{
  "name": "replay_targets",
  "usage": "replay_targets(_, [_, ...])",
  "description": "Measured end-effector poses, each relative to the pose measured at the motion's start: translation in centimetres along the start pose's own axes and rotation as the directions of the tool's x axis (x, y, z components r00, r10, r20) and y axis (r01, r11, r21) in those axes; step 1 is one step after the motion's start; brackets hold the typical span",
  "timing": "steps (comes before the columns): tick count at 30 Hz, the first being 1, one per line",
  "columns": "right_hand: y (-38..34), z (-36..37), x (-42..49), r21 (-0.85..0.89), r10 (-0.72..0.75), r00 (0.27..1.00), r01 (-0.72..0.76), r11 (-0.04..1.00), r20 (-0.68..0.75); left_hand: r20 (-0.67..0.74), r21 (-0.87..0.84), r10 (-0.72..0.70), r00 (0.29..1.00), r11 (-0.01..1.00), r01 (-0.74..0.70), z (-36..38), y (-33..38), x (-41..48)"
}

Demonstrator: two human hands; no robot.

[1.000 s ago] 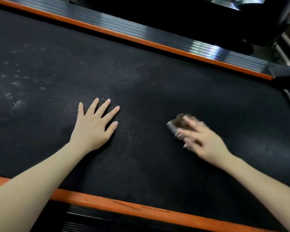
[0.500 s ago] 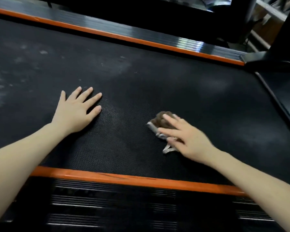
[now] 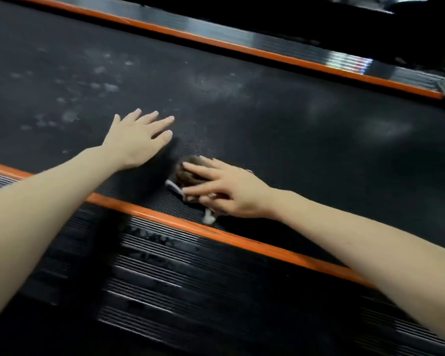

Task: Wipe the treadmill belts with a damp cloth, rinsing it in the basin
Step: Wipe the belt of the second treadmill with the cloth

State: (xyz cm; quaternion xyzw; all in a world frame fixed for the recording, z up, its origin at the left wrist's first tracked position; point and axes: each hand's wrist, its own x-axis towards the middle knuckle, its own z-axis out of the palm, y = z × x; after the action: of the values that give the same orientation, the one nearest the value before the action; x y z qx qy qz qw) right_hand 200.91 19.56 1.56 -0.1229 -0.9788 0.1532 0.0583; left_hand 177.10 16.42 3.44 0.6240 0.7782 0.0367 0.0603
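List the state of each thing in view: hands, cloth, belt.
left hand, flat on belt, fingers straight, holding nothing
right hand, fingers straight, pressing cloth down
cloth, bunched under right hand, beside orange rail
belt, pale dusty patches on far-left part

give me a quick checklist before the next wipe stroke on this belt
1. cloth under right hand, fingers pressing it: ok
2. left hand flat on belt, apart from cloth: ok
3. dusty patches left of left hand wiped: not ok
4. cloth on belt, not over the orange trim: ok
5. cloth damp enough: cannot tell
6. basin in reach: cannot tell, out of view
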Motion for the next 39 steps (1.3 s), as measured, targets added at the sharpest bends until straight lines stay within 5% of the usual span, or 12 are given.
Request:
replay_targets(6, [2.2, -2.3, -9.6, 0.033, 0.043, 0.996, -0.045, 0.998, 0.076, 0.014, -0.008, 0.001, 1.0, 1.0, -0.001, -1.7, -2.8, -0.1])
replay_targets(17, [-0.9, -0.2, -1.9, -0.04, -0.048, 0.997, 0.051, 0.998, 0.062, -0.018, 0.064, 0.139, 0.99, 0.988, -0.138, 0.2, -4.1, 7.0])
replay_targets(24, [-0.9, -2.5, -9.4, -0.075, 0.241, 0.968, -0.235, 0.969, 0.072, -0.001, 0.106, 0.274, 0.962, 0.956, -0.272, 2.1, -5.2, 10.3])
replay_targets(28, [-1.8, -1.2, -6.4, -0.033, 0.292, 0.957, -0.292, 0.956, 0.0, 0.005, 0.066, 0.265, 0.964, 0.962, -0.265, 2.3, -4.8, 11.4])
replay_targets(34, [-3.3, 2.4, 6.8, -0.04, 0.179, 0.977, -0.184, 0.982, -0.116, -0.039, 0.06, 0.275, 0.961, 0.96, -0.273, 2.3, -4.9, 12.1])
replay_targets(39, [-0.8, 1.4, 6.8, -0.006, 0.233, 0.96, -0.237, 0.971, -0.152, -0.052, 0.062, 0.204, 0.978, 0.978, -0.201, 2.3, -5.1, 15.0])
